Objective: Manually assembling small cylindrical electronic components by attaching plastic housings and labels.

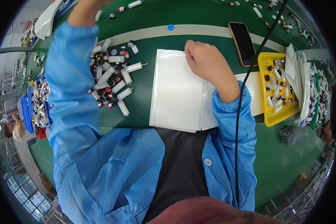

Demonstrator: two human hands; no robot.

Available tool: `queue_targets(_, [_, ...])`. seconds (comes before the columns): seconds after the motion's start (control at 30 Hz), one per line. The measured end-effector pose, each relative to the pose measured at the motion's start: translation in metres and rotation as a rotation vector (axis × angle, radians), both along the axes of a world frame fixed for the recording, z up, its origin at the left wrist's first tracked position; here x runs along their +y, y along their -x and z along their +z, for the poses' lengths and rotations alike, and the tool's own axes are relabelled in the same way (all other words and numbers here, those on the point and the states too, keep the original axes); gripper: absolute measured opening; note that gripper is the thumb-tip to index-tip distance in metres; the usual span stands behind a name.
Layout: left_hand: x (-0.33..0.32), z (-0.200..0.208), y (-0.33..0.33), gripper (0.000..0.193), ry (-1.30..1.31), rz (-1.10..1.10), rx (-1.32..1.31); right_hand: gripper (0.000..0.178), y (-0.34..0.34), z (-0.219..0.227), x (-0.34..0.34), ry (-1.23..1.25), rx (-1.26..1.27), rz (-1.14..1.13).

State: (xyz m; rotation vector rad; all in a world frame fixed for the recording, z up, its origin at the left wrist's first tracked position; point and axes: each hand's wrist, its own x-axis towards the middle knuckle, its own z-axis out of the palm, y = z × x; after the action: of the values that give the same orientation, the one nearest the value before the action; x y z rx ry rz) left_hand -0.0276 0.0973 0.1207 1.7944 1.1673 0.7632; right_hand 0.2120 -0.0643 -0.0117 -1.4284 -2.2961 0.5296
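Observation:
My right hand [204, 59] has its fingers closed at the upper right corner of a flat white plastic bag [178, 93]. The bag lies on the green bench in front of me, overlapping other white sheets at its right. My left hand [86, 11] reaches far forward at the upper left, smeared by motion and partly cut off by the frame's edge. Whether it holds anything does not show. Below it, beside my left sleeve, lies a heap of small white-bodied cylinders [107, 74] with thin tips, mixed with black and red caps.
A yellow tray [266, 108] of similar parts stands at the right, with white sheets [295, 67] upright beside it. A phone [242, 43] lies at the far right. A black cable [238, 142] hangs across my right arm. A blue knob [170, 27] sits on the pale strip.

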Motion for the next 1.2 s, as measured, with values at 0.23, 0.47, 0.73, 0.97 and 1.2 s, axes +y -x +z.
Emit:
queue_targets(0.23, [-0.094,-0.064,-0.036,0.032,0.647,-0.244,-1.109,0.011,-0.004,0.018,-0.003,0.057,0.046,0.046])
queue_targets(0.47, [-0.1,-0.101,-0.05,0.043,0.728,0.014,-1.02,0.02,0.0,0.009,0.001,0.022,0.078,-0.074])
queue_targets(0.73, [-0.111,-0.09,-0.063,0.039,0.667,0.043,-1.227,0.04,0.023,0.013,0.0,-0.51,0.641,-0.215])
queue_targets(0.97, [-0.105,-0.104,-0.052,0.04,0.842,-0.375,-1.382,0.046,0.026,-0.011,0.015,-0.337,0.967,-0.113])
queue_targets(1.2, [-0.103,-0.101,-0.057,0.045,0.543,-0.19,-0.997,0.049,0.01,0.005,0.016,0.192,1.573,-0.187])
